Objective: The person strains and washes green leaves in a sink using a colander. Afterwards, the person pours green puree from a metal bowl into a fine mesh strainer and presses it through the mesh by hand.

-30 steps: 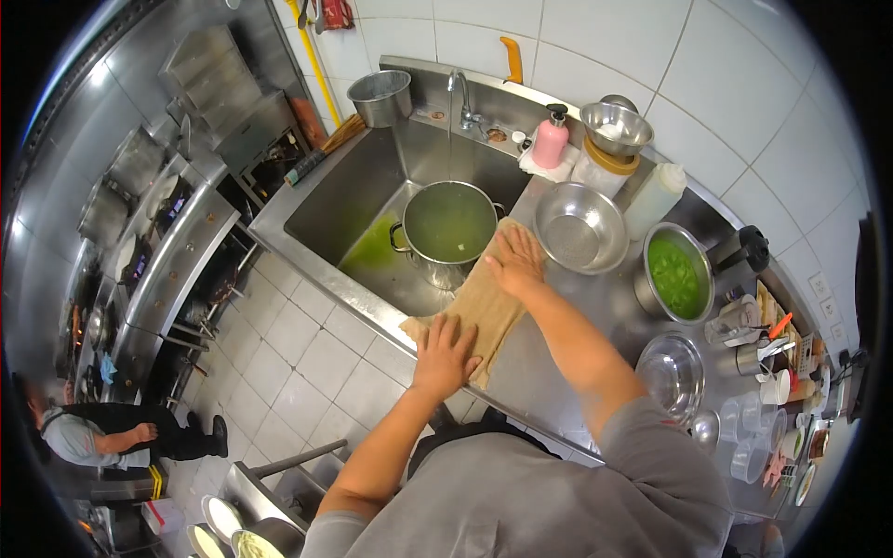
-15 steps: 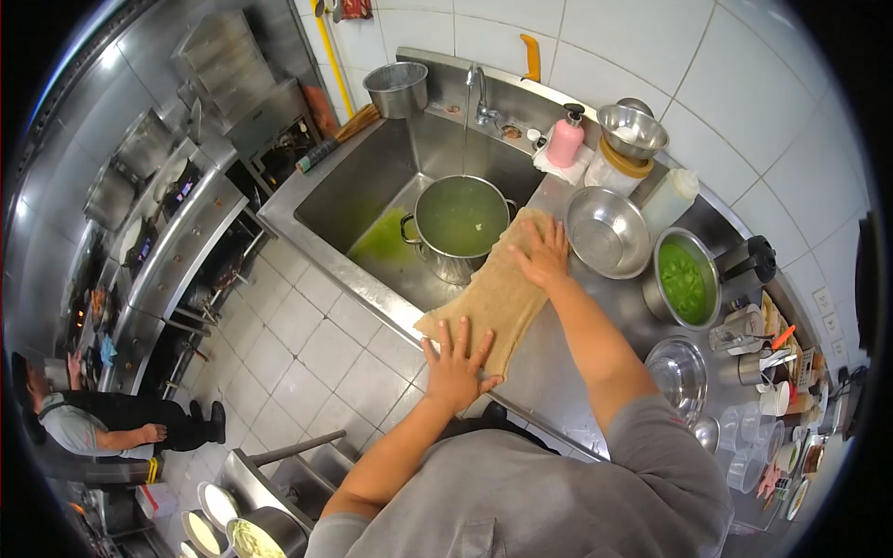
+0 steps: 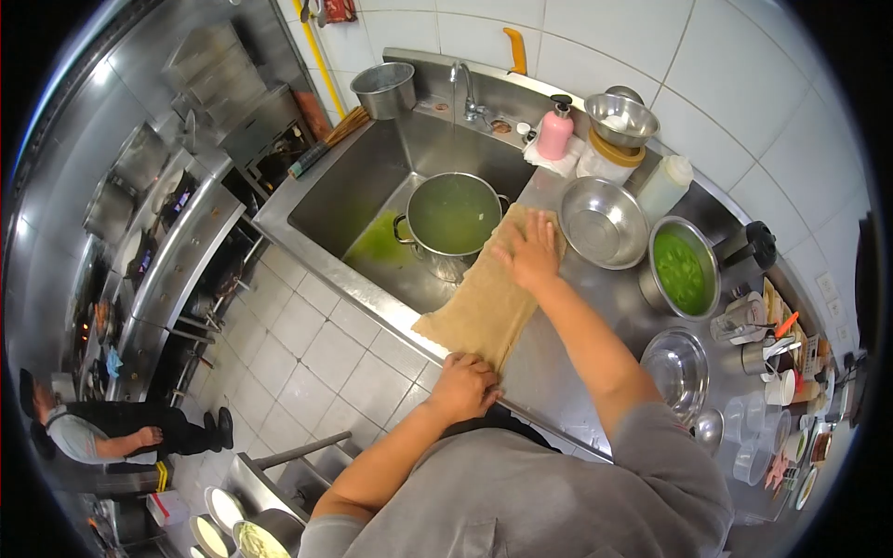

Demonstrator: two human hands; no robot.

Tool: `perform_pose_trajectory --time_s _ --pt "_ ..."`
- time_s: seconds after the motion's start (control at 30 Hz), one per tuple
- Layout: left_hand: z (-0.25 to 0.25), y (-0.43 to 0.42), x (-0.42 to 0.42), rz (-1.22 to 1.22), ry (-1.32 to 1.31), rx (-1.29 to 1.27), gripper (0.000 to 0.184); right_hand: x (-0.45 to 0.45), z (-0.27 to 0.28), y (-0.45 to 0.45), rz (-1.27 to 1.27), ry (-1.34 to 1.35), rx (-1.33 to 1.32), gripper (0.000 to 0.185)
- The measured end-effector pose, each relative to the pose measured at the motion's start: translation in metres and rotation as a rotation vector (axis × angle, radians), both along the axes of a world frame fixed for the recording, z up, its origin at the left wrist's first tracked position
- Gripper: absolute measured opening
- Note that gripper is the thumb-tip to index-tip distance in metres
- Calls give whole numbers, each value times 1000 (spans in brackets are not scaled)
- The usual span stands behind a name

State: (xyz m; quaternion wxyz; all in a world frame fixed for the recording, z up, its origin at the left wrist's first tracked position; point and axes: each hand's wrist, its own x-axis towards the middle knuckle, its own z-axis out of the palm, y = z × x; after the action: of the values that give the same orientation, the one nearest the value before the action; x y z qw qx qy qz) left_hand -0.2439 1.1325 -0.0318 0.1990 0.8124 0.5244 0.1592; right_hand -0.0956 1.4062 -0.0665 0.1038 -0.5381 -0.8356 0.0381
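Note:
A tan cloth (image 3: 484, 302) lies folded over the sink's right edge and the steel counter. My left hand (image 3: 463, 386) has its fingers curled over the cloth's near end, closed on it. Farther up, my right hand (image 3: 532, 249) presses flat on the cloth with its fingers spread. To the left, a steel pot (image 3: 454, 216) of cloudy green liquid stands in the sink (image 3: 321, 195). A shallow steel bowl (image 3: 605, 223) sits just right of my right hand. Beyond it is a steel container (image 3: 659, 288) of bright green contents.
Behind the sink are a faucet (image 3: 468, 93), a steel container (image 3: 384, 90) and a pink pump bottle (image 3: 555, 133). A clear bowl (image 3: 674, 372) and plastic tubs (image 3: 749, 437) stand along the right counter. At far left a person (image 3: 102, 432) stands near the stove (image 3: 181, 270).
My left hand has drawn back to the cloth's near end, and its spread fingers have curled onto it. My right hand stays flat on the cloth. The view has shifted slightly.

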Motion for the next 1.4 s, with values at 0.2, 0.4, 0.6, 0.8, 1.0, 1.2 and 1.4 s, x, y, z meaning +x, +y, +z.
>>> perform_pose_trajectory --time_s 0.2,0.4,0.6,0.8,1.0,1.2,1.4 --pt "-27 14 -36 342 -240 125 14 0 0 -111 265 93 68 88" --pt "-32 3 -58 532 43 279 17 3 -32 -200 482 -45 37 84" --pt "-19 12 -42 645 221 266 15 9 -12 -171 542 210 -131 78" --pt "-28 10 -12 203 -123 268 26 -12 -5 -5 241 525 -256 70" --pt "-26 -12 -6 329 -2 193 24 -37 -18 49 -59 27 -112 77" --pt "-32 -13 -58 73 -192 12 27 -48 -10 39 -72 -4 -103 78" --pt "-12 -77 -223 440 -231 195 32 -53 -15 7 75 63 327 71"
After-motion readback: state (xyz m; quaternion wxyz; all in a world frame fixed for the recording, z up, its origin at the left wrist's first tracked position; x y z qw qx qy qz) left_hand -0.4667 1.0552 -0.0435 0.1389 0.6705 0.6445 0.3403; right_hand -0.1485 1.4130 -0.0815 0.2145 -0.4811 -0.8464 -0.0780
